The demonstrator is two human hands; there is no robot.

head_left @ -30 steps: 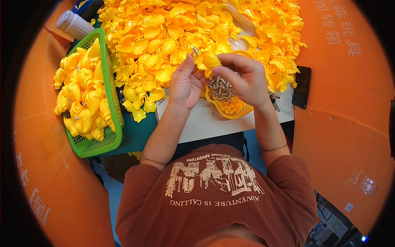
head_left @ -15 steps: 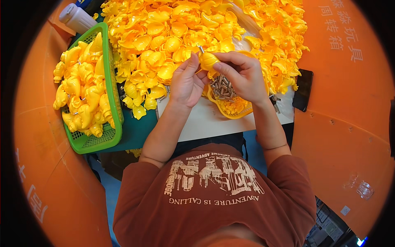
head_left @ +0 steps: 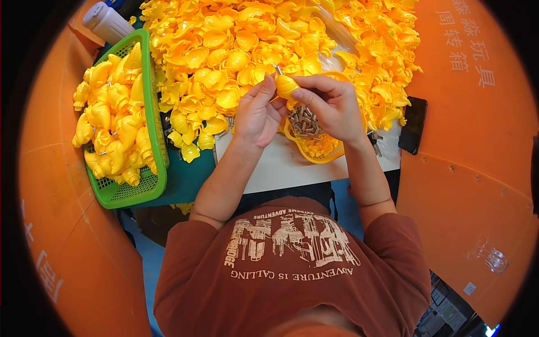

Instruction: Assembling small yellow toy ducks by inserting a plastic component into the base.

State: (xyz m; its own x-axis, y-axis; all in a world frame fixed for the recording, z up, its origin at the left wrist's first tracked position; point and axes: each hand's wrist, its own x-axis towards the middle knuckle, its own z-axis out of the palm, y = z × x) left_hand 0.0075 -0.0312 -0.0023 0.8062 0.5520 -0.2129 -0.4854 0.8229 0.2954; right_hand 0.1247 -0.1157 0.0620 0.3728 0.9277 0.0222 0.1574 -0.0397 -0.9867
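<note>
Between my hands is a rounded yellow plastic toy part (head_left: 287,87) with spiral ridges, and a thin metal pin (head_left: 278,69) sticks up from its top. My right hand (head_left: 337,109) pinches the part from the right, thumb in front. My left hand (head_left: 258,115) closes on its left side with thumb and fingertips, palm partly turned up; the fingertips are partly hidden. Just below the part, a small yellow basket (head_left: 321,159) holds many short metal pins (head_left: 304,122) and small yellow pieces. Beyond my hands lies a big heap of yellow plastic shells (head_left: 236,42).
On the left, a green basket (head_left: 161,163) holds joined yellow toy parts (head_left: 115,121). A white bottle (head_left: 108,22) stands behind it. A dark phone (head_left: 414,124) lies at the right edge of the white board (head_left: 269,171). Orange panels (head_left: 460,168) flank both sides.
The yellow part and both hands have shifted very slightly to the right and nearer. The grip looks the same.
</note>
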